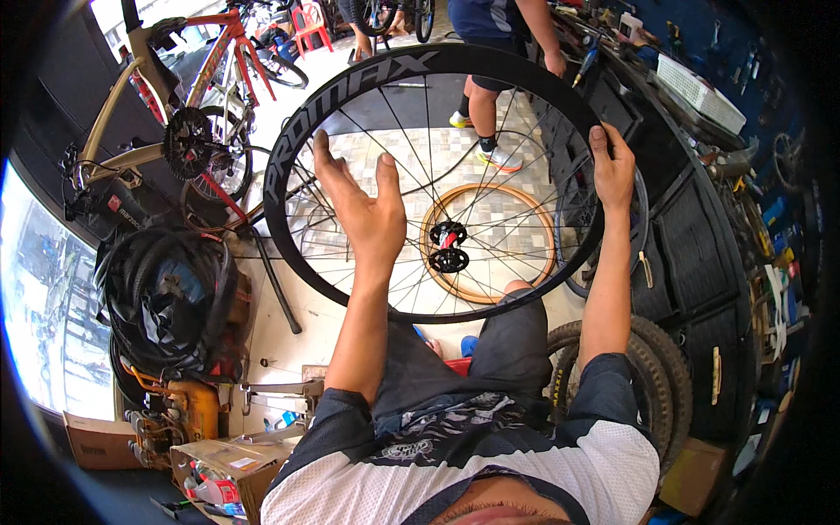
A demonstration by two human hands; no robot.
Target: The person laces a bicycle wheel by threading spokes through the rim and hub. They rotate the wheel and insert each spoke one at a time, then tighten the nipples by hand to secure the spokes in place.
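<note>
A black deep-rim bicycle wheel (289,140) with thin spokes and a black hub with a red middle (450,249) is held up in front of my body, slightly tilted. My right hand (612,157) grips its rim at the upper right, thumb on the face. My left hand (359,210) is over the spokes inside the left side of the rim, thumb and fingers apart; I cannot tell whether it touches a spoke. Behind the wheel, a tan tyre (490,297) lies on the tiled floor.
Bicycles (201,131), coiled black tyres (157,289), a yellow compressor (188,407) and cardboard box (232,464) line the left. Another person (486,122) stands ahead. A tool-laden workbench with a white basket (696,92) runs along the right, above knobby tyres (665,376).
</note>
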